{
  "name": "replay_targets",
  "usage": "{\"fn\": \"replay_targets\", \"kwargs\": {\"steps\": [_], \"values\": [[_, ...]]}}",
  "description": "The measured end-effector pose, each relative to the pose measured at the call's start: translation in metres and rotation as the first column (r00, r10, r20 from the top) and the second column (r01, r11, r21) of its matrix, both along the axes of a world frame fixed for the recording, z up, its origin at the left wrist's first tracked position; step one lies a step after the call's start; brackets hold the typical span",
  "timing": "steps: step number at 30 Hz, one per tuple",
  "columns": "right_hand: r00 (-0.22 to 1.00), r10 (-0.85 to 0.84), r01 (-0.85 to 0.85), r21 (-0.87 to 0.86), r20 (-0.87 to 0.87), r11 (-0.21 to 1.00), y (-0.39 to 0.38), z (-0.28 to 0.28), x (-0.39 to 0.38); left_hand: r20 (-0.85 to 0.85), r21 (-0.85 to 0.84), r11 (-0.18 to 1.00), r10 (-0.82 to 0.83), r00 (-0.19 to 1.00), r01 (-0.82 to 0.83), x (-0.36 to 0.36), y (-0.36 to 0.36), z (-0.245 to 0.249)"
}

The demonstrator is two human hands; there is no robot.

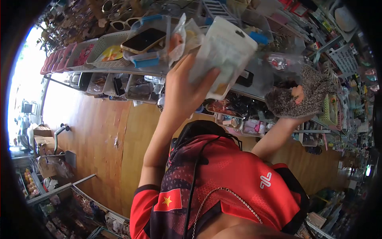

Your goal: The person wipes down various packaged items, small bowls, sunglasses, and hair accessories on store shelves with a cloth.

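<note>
My left hand grips a whitish, see-through zip pouch with a hang hole, its thumb lying across the front. Something pale green and a small yellowish patch show through the pouch, too blurred to name. It is held tilted above the shelf's trays. Over my right hand is a fuzzy grey-brown cloth or mitt, with a small bare patch that looks like fingertips showing. The other fingers are hidden inside it. This hand is at the right part of the shelf, near a clear plastic packet.
A phone rests on a clear box with blue clips. Baskets and pink items line the left shelf. Packed bins fill the lower tier. Behind me at left stands a metal rack on the wooden floor.
</note>
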State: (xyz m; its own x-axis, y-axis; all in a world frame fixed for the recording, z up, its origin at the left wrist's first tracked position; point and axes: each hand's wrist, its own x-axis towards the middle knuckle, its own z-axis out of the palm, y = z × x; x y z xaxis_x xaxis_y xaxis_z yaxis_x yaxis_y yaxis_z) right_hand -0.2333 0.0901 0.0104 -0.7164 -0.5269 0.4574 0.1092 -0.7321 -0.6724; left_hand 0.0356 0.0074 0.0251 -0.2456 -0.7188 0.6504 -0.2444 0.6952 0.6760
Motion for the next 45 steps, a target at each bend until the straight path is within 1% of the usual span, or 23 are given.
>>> {"fn": "replay_targets", "kwargs": {"steps": [3, 5, 6, 8, 9, 10, 12, 13, 16, 19, 22, 23, 26, 27, 29, 32, 33, 36, 37, 40, 42, 43, 45], "values": [[0.999, 0.028, -0.028, -0.011, 0.024, 1.000, 0.010, 0.012, -0.001, 0.099, -0.033, 0.993, 0.118, 0.988, -0.115, -0.047, -0.024, 0.004], [0.981, 0.191, -0.187, -0.108, 0.023, 0.976, 0.013, 0.013, -0.017, 0.278, -0.055, 0.990, 0.141, 0.950, -0.131, -0.065, -0.029, 0.005], [0.986, 0.164, -0.159, -0.126, 0.032, 0.979, 0.015, 0.015, -0.024, 0.360, -0.073, 0.987, 0.159, 0.919, -0.142, -0.075, -0.032, 0.006], [0.992, 0.116, -0.106, -0.166, 0.051, 0.980, 0.016, 0.027, -0.018, 0.498, 0.102, 0.973, 0.131, 0.858, -0.208, -0.094, -0.033, 0.010], [0.943, -0.332, 0.331, 0.102, -0.006, 0.938, 0.015, 0.038, -0.011, 0.552, 0.157, 0.958, 0.117, 0.826, -0.241, -0.101, -0.034, 0.010], [0.940, -0.340, 0.339, 0.079, -0.003, 0.937, 0.018, 0.040, -0.017, 0.606, 0.205, 0.938, 0.101, 0.789, -0.278, -0.107, -0.037, 0.008], [0.935, -0.354, 0.354, 0.027, 0.006, 0.935, 0.021, 0.040, -0.030, 0.617, -0.186, 0.929, 0.365, 0.697, -0.321, -0.113, -0.040, -0.003], [0.893, -0.448, 0.448, 0.022, 0.035, 0.894, 0.019, 0.039, -0.035, 0.577, -0.371, 0.867, 0.495, 0.650, -0.332, -0.116, -0.041, -0.010], [0.905, -0.426, 0.426, 0.025, -0.004, 0.905, 0.020, 0.035, -0.046, 0.561, -0.455, 0.817, 0.571, 0.599, -0.354, -0.123, -0.050, -0.019], [0.917, -0.397, 0.396, 0.045, 0.045, 0.917, 0.018, 0.040, -0.044, 0.625, -0.376, 0.872, 0.488, 0.609, -0.313, -0.122, -0.049, -0.021], [0.868, -0.475, 0.454, 0.160, 0.144, 0.877, 0.016, 0.047, -0.050, 0.572, -0.360, 0.887, 0.456, 0.682, -0.290, -0.124, -0.045, -0.005], [0.908, -0.410, 0.397, 0.137, 0.088, 0.907, 0.019, 0.040, -0.060, 0.524, -0.367, 0.886, 0.448, 0.724, -0.284, -0.126, -0.046, 0.006], [0.904, -0.389, 0.378, 0.094, 0.178, 0.921, 0.020, 0.039, -0.068, 0.361, -0.413, 0.875, 0.411, 0.837, -0.252, -0.136, -0.054, 0.054], [0.960, -0.278, 0.271, 0.133, 0.038, 0.953, 0.031, 0.026, -0.082, 0.296, -0.444, 0.863, 0.394, 0.870, -0.240, -0.143, -0.059, 0.075], [0.804, -0.579, 0.590, 0.062, -0.135, 0.805, 0.022, -0.010, -0.105, 0.196, -0.519, 0.825, 0.368, 0.909, -0.222, -0.161, -0.072, 0.113], [0.649, -0.597, 0.690, 0.035, -0.471, 0.723, 0.038, -0.054, -0.135, 0.080, -0.630, 0.748, 0.331, 0.940, -0.210, -0.198, -0.109, 0.161], [0.470, -0.599, 0.768, -0.034, -0.648, 0.640, 0.045, -0.053, -0.135, 0.028, -0.602, 0.766, 0.303, 0.952, -0.226, -0.209, -0.119, 0.173], [0.207, -0.610, 0.808, -0.218, -0.765, 0.548, 0.044, -0.045, -0.138, -0.114, -0.534, 0.803, 0.241, 0.964, -0.264, -0.237, -0.154, 0.206], [0.390, -0.615, 0.743, -0.160, -0.685, 0.649, 0.043, -0.046, -0.137, -0.140, -0.514, 0.814, 0.231, 0.963, -0.270, -0.246, -0.167, 0.211], [0.744, -0.447, 0.583, 0.154, -0.497, 0.798, 0.053, -0.080, -0.159, -0.201, -0.382, 0.893, 0.169, 0.965, -0.236, -0.259, -0.184, 0.222], [0.592, -0.465, 0.718, 0.170, -0.658, 0.675, 0.056, -0.099, -0.171, -0.239, -0.232, 0.968, 0.043, 0.970, -0.100, -0.256, -0.175, 0.230], [0.522, -0.464, 0.768, 0.159, -0.716, 0.620, 0.057, -0.103, -0.175, -0.254, -0.228, 0.962, 0.092, 0.963, -0.152, -0.257, -0.172, 0.230], [0.502, -0.466, 0.785, 0.158, -0.729, 0.599, 0.059, -0.102, -0.175, -0.312, -0.074, 0.992, -0.121, 0.943, 0.102, -0.251, -0.150, 0.238]]}}
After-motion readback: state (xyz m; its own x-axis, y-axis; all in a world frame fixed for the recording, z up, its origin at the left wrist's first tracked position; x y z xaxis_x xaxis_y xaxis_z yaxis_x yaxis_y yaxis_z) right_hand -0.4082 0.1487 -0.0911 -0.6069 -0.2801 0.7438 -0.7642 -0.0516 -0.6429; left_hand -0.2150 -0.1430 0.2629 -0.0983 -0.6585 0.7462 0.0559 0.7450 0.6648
